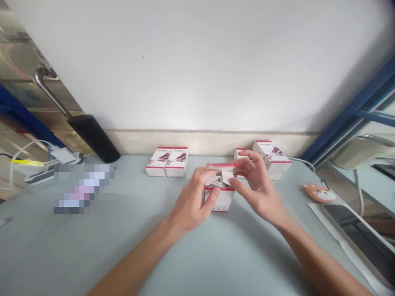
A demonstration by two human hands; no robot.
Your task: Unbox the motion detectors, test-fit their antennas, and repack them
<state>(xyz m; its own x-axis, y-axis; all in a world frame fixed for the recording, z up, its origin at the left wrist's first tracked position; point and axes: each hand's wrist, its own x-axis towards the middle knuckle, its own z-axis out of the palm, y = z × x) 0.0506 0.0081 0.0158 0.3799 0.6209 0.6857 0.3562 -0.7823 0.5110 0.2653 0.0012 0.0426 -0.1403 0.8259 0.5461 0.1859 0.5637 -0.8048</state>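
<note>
While its top stands open, a small white carton with red edges (220, 201) sits upright on the grey-green tabletop (148, 255), between the person's two hands, its red-edged lid flap (219, 166) raised at the back. Something pale shows inside the opening, too small to make out. The left hand (191, 199) grips the carton from its left side, thumb pressed on the front face. The right hand (261, 191) is half curled at the other side, thumb at the white side flap (227, 176) and fingers near the lid's right end; whether it pinches either, I cannot tell. Behind and to the left, two printed cartons (157, 162) lie side by side. Behind the right hand are a bigger printed carton (276, 158) and a partly hidden one (239, 153). Farther right, an orange animal-faced pouch (319, 193) lies near a dark-screened phone (361, 234). At far left, a white power strip (46, 174) lies near a black cylinder (94, 137), with a white wall (185, 65) rising behind the table
</note>
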